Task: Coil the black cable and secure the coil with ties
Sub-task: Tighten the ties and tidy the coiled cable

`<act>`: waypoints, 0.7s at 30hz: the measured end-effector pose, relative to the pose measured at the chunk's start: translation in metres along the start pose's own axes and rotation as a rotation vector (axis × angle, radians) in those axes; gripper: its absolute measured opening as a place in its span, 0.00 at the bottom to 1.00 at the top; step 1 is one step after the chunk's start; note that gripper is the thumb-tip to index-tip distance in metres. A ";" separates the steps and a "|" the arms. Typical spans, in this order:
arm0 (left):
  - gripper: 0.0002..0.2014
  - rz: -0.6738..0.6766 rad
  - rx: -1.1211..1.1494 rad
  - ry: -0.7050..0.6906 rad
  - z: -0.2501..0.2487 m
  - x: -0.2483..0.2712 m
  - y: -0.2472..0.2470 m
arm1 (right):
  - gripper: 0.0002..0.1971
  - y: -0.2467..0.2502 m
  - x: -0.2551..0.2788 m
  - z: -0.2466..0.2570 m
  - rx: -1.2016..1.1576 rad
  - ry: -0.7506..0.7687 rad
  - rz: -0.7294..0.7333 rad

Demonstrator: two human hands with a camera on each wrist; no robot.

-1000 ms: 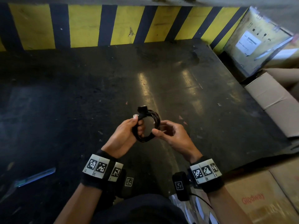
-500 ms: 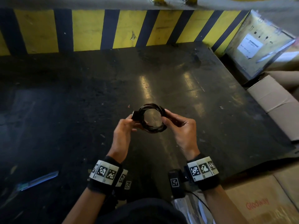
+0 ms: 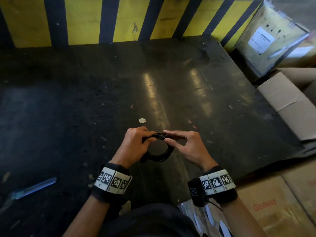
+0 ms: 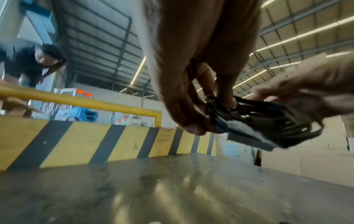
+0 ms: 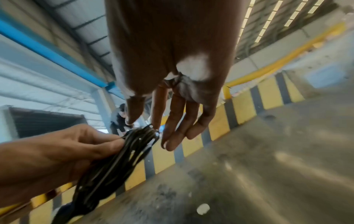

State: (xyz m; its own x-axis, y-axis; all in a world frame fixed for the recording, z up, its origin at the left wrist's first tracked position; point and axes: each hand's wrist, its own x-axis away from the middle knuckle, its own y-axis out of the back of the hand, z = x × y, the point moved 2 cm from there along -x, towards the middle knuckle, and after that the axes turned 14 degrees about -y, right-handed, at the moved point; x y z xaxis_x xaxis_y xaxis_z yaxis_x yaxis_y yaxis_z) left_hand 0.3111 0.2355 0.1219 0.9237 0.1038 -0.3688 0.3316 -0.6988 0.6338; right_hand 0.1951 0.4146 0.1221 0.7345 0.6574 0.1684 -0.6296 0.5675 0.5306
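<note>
The black cable (image 3: 162,156) is wound into a small round coil, held just above the dark table (image 3: 188,93). My left hand (image 3: 135,146) grips the coil's left side, fingers curled round the strands (image 4: 268,125). My right hand (image 3: 186,144) reaches over from the right. Its index finger lies along the coil's far edge with the thumb below, pinching the bundle (image 5: 114,159), and its other fingers (image 5: 172,133) stay straight. A small shiny bit (image 5: 157,133) sits at that spot; I cannot tell whether it is a tie.
A yellow-and-black striped barrier (image 3: 119,19) closes the table's far side. Cardboard boxes (image 3: 287,103) stand along the right edge and another box (image 3: 266,207) at the near right. A bluish flat tool (image 3: 34,187) lies near left. Another person (image 4: 32,60) bends beyond the barrier.
Both hands have brought the coil down and nearer to me and tipped it flatter. My right hand has shifted from the coil's right side to its far edge.
</note>
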 end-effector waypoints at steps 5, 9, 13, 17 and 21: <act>0.11 -0.044 -0.072 0.174 0.016 0.005 -0.009 | 0.16 -0.003 -0.008 -0.088 0.012 -0.394 -0.178; 0.11 -0.037 -0.102 0.262 0.028 0.011 -0.015 | 0.14 -0.005 -0.002 -0.157 -0.003 -0.710 -0.312; 0.10 -0.012 -0.069 0.316 0.034 0.016 -0.024 | 0.12 0.002 -0.005 -0.190 0.017 -0.865 -0.510; 0.11 0.012 -0.045 0.338 0.037 0.016 -0.032 | 0.15 0.009 -0.024 -0.192 0.006 -0.894 -0.601; 0.10 0.015 -0.019 0.374 0.044 0.015 -0.035 | 0.15 0.011 -0.046 -0.190 -0.035 -0.921 -0.618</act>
State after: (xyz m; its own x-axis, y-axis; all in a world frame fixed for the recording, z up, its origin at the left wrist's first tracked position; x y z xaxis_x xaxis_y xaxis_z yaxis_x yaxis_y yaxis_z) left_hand 0.3047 0.2306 0.0647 0.9334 0.3480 -0.0876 0.3180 -0.6891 0.6511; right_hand 0.1061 0.4844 -0.0380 0.8229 -0.3549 0.4438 -0.0861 0.6940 0.7148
